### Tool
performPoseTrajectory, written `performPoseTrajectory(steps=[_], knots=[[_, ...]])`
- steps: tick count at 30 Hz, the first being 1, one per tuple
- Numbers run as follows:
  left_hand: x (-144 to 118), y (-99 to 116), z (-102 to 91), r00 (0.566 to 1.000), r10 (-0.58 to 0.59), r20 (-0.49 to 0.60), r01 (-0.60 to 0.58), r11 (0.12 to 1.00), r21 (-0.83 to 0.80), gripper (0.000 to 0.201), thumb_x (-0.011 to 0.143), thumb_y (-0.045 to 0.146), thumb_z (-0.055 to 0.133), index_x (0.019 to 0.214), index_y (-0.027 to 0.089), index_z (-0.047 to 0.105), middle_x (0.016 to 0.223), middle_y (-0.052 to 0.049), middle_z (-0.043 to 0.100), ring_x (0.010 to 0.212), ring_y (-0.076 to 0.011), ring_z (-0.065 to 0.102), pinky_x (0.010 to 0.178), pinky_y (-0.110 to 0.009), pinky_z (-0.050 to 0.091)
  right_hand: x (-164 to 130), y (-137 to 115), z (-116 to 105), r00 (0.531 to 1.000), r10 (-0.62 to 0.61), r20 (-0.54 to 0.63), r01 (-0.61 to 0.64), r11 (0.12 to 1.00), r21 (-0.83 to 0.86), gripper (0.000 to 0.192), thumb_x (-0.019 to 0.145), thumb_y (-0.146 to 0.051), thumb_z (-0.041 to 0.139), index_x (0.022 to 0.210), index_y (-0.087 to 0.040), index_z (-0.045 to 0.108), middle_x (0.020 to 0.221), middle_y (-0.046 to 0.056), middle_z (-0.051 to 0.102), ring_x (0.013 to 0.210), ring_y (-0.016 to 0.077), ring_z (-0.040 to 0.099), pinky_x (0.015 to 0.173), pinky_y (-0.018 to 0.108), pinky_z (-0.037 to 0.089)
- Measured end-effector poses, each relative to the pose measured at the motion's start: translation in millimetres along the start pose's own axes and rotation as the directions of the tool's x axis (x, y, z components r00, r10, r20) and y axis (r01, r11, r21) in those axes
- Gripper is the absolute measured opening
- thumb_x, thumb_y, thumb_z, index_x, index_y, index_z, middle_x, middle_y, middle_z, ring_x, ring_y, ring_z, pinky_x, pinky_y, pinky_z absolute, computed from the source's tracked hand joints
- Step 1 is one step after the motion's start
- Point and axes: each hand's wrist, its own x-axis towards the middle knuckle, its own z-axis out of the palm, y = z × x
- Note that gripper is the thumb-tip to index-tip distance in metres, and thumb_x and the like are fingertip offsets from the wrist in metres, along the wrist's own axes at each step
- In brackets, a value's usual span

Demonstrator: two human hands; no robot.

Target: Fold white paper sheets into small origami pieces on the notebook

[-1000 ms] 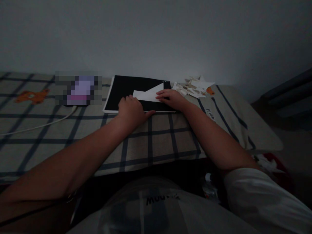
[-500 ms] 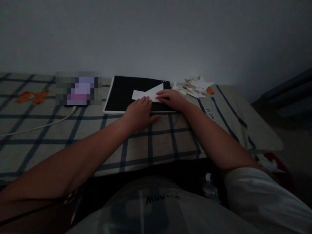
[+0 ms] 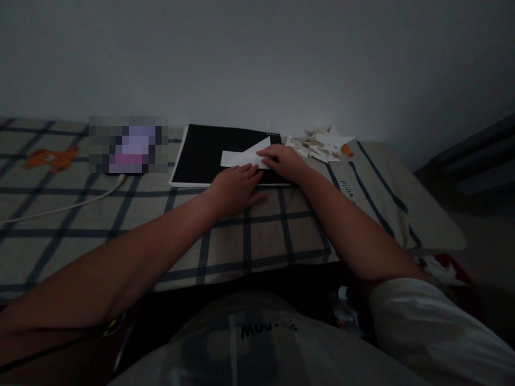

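A folded sheet of white paper (image 3: 235,158) lies on a black-covered book (image 3: 201,153), with one pointed flap slanting up to the right. My left hand (image 3: 237,187) rests palm down at the paper's lower edge, fingers stretched over it and thumb apart over the cloth. From the right, my right hand (image 3: 285,162) has its curled fingers and thumb on the paper's right end, holding it against the book. Part of the paper's right side is hidden under that hand.
White paper scraps (image 3: 317,143) lie right of the book, beside a small orange piece (image 3: 346,150). A phone (image 3: 131,150) with a white cable (image 3: 92,199) and an orange cut-out (image 3: 52,158) lie left on the checked cloth (image 3: 265,236). Below stands a bottle (image 3: 345,311).
My left hand has slid slightly right along the paper's lower edge. The paper's left end has shifted a little right. My right hand stays on the right end.
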Motion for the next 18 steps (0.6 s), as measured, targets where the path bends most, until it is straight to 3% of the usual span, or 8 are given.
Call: performPoseTrajectory(steps=[3,6,8,13,18], knots=[[0,-5,-5.3,0.996,-0.032,-0.081,0.026,0.997,-0.071,0.058,0.113,0.048,0.05,0.16,0.015,0.058,0.166,-0.015,0.058,0.153,-0.0321,0.054,0.126,-0.042,0.041,-4,-1,-3,1.0,-0.024,0.01,0.024,0.999,0.026,0.041,0.1,-0.019,0.063,0.137,-0.025,0.079,0.136,0.01,0.078,0.125,0.0289,0.069,0.114,0.049,0.052],[2,-23,-7.2,0.957,-0.223,-0.184,0.191,0.965,-0.18,0.052,0.109,0.042,0.054,0.156,0.022,0.063,0.157,-0.011,0.066,0.143,-0.0328,0.06,0.116,-0.044,0.048,-7,-4,-7,0.999,-0.043,0.009,0.043,0.997,0.065,0.044,0.097,-0.016,0.06,0.135,-0.025,0.08,0.131,0.009,0.079,0.119,0.0275,0.07,0.111,0.048,0.052],[5,-40,-4.0,0.939,-0.279,-0.202,0.235,0.947,-0.218,0.046,0.106,0.044,0.058,0.144,0.024,0.073,0.145,-0.011,0.073,0.136,-0.0345,0.062,0.112,-0.047,0.05,-8,-7,-8,0.999,-0.053,0.012,0.052,0.995,0.087,0.043,0.097,-0.017,0.06,0.134,-0.025,0.081,0.128,0.009,0.08,0.116,0.0273,0.069,0.108,0.047,0.052],[10,-72,10.4,0.969,-0.187,-0.164,0.137,0.951,-0.276,0.035,0.1,0.047,0.063,0.115,0.024,0.082,0.128,-0.009,0.076,0.124,-0.0311,0.065,0.109,-0.046,0.05,-5,-11,-3,0.998,-0.053,0.02,0.051,0.996,0.079,0.04,0.098,-0.02,0.058,0.13,-0.024,0.082,0.122,0.01,0.079,0.111,0.028,0.067,0.102,0.046,0.052],[12,-68,12.8,0.961,-0.224,-0.164,0.176,0.948,-0.266,0.03,0.1,0.046,0.063,0.106,0.023,0.08,0.124,-0.01,0.076,0.121,-0.0318,0.066,0.102,-0.045,0.051,-2,-8,6,0.996,-0.093,0.009,0.093,0.996,0.015,0.039,0.098,-0.015,0.055,0.124,-0.022,0.084,0.115,0.011,0.076,0.113,0.0292,0.063,0.104,0.047,0.049]])
